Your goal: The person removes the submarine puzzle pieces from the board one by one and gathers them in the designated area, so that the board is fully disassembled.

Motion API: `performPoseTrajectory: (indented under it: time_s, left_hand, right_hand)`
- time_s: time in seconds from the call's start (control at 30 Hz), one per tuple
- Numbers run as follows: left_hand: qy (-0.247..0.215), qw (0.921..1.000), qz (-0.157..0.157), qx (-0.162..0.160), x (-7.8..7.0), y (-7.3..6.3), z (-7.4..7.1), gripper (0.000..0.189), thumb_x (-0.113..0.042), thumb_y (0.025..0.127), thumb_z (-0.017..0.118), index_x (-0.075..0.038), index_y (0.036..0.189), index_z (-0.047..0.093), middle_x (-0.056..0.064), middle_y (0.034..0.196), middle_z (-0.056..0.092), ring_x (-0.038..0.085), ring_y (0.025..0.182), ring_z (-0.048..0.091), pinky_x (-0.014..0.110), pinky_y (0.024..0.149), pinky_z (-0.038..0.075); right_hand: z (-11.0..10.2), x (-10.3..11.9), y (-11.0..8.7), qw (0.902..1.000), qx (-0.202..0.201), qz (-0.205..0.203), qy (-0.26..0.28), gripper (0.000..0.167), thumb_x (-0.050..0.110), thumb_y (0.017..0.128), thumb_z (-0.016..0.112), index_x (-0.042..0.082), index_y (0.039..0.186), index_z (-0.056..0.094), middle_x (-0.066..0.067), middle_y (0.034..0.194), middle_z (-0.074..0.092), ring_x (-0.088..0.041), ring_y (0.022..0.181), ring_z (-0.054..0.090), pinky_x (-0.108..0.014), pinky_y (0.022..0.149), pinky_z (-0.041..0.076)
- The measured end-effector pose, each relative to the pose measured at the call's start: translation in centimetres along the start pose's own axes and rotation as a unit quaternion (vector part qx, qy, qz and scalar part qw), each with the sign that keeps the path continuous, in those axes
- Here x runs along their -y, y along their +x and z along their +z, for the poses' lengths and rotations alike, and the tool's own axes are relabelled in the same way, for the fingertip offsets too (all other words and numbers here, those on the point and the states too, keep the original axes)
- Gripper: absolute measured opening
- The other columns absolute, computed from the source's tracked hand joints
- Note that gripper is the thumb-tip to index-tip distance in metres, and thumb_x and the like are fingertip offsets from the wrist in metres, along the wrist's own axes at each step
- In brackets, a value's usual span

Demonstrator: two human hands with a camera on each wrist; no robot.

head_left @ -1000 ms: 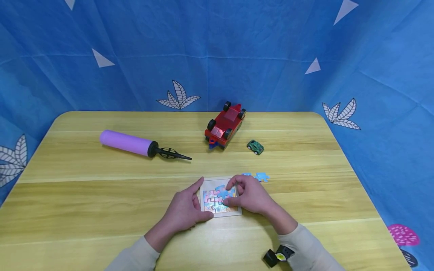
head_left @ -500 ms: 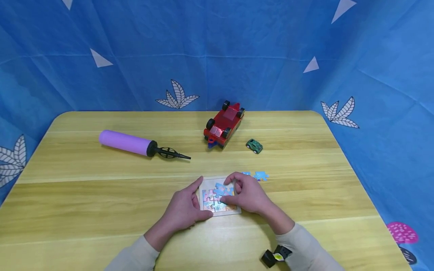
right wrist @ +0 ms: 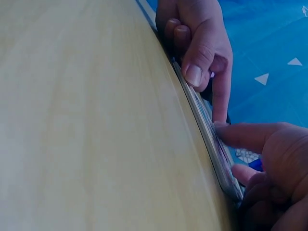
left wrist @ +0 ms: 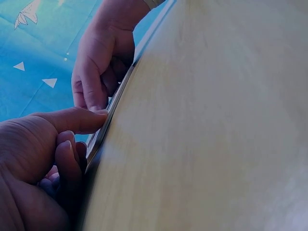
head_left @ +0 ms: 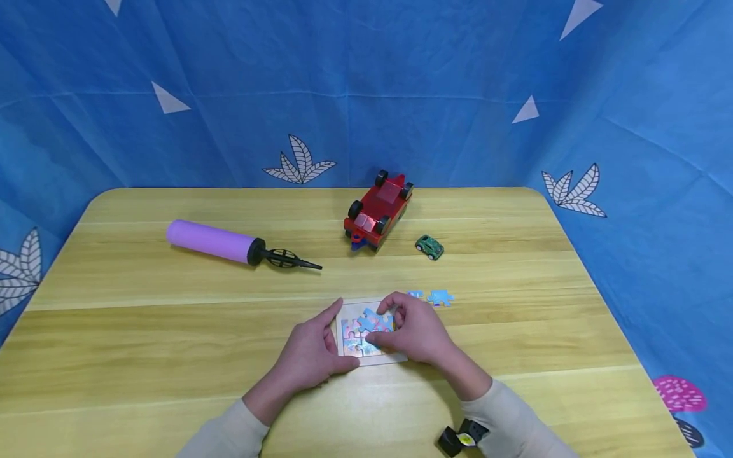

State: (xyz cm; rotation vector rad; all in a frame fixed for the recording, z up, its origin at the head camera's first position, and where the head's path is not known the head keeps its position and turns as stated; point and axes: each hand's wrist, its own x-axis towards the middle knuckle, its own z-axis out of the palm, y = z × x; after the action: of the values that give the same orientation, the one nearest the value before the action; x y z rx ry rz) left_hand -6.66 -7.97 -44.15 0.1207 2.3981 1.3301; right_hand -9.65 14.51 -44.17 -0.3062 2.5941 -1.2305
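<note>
A small jigsaw puzzle in a pale tray (head_left: pixel 356 307) lies in front of me in the head view. My left hand (head_left: pixel 312 355) grips the tray's left side, thumb on the near corner and index finger along the far corner. Thumb and index finger of my right hand (head_left: pixel 420 331) pinch a blue puzzle piece (head_left: pixel 367 319) over the tray's fitted pieces. Both wrist views look low across the table, with the tray edge-on. There the left hand (left wrist: pixel 43 161) and the right hand (right wrist: pixel 281 163) appear close up, and the held piece cannot be made out.
Two loose blue puzzle pieces (head_left: pixel 440 297) lie past the right hand, one partly hidden. Behind are a green toy car (head_left: pixel 429 247), an overturned red toy vehicle (head_left: pixel 378 210) and a purple hand pump (head_left: pixel 214 242). A blue cloth (head_left: pixel 343 76) hangs behind the table.
My right hand has shifted slightly left, and the blue piece has slid left and turned a little above the fitted pieces. The left hand keeps its grip on the tray.
</note>
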Motion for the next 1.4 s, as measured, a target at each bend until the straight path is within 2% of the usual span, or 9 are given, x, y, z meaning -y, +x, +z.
performPoseTrajectory:
  time_s: [0.27,0.47,0.7,1.03,1.27,1.4]
  left_hand:
    - [0.005,1.0,0.002,0.0,0.0,0.1,0.0,0.109,-0.025,0.069,0.093,-0.01,0.157,0.032,0.001,0.066,0.057,0.016,0.053,0.052,0.031,0.048,0.041]
    - [0.005,1.0,0.006,-0.001,0.1,0.1,0.0,0.108,-0.025,0.069,0.093,-0.01,0.157,0.032,0.001,0.066,0.057,0.016,0.053,0.052,0.031,0.047,0.041]
    - [0.0,0.9999,0.01,0.0,0.0,0.1,0.0,0.108,-0.023,0.069,0.093,-0.009,0.157,0.032,0.001,0.066,0.057,0.016,0.052,0.052,0.031,0.047,0.041]
    - [0.005,0.9999,0.013,-0.002,0.0,0.0,0.0,0.107,-0.024,0.07,0.093,-0.009,0.157,0.032,0.0,0.066,0.057,0.015,0.051,0.052,0.031,0.046,0.042]
    - [0.004,0.9999,0.011,-0.008,0.1,-0.1,0.1,0.094,-0.025,0.081,0.085,-0.01,0.157,0.033,0.0,0.065,0.056,0.015,0.048,0.052,0.03,0.044,0.041]
    - [0.006,0.9999,0.01,-0.007,0.1,-0.1,0.1,0.091,-0.023,0.082,0.084,-0.011,0.157,0.033,0.001,0.065,0.056,0.016,0.047,0.052,0.03,0.044,0.042]
  right_hand:
    - [0.0,0.4,-0.2,0.9999,-0.001,-0.002,-0.011,0.045,0.034,0.068,0.094,0.021,0.101,0.066,0.003,0.062,0.046,-0.012,0.054,0.04,-0.03,0.053,0.033]
    - [0.2,0.5,-0.2,0.9999,-0.008,-0.002,-0.014,0.041,0.035,0.072,0.091,0.02,0.101,0.066,0.004,0.061,0.045,-0.011,0.052,0.04,-0.029,0.051,0.033]
    - [0.3,0.6,-0.1,0.9997,-0.016,-0.002,-0.017,0.031,0.027,0.078,0.087,0.018,0.099,0.067,0.004,0.06,0.045,-0.011,0.051,0.039,-0.03,0.052,0.033]
    - [0.3,0.1,-0.3,0.9997,-0.013,-0.012,0.019,0.025,0.023,0.08,0.085,0.016,0.099,0.07,0.006,0.057,0.041,-0.008,0.049,0.035,-0.028,0.052,0.031]
    - [-0.1,-0.3,-0.5,0.9984,-0.003,-0.028,0.049,0.024,0.022,0.082,0.085,0.016,0.102,0.071,0.007,0.055,0.036,-0.009,0.048,0.03,-0.028,0.055,0.032]
    - [-0.4,-0.6,-0.7,0.997,0.003,-0.041,0.065,0.024,0.023,0.083,0.083,0.015,0.103,0.072,0.008,0.055,0.033,-0.009,0.049,0.029,-0.027,0.056,0.032]
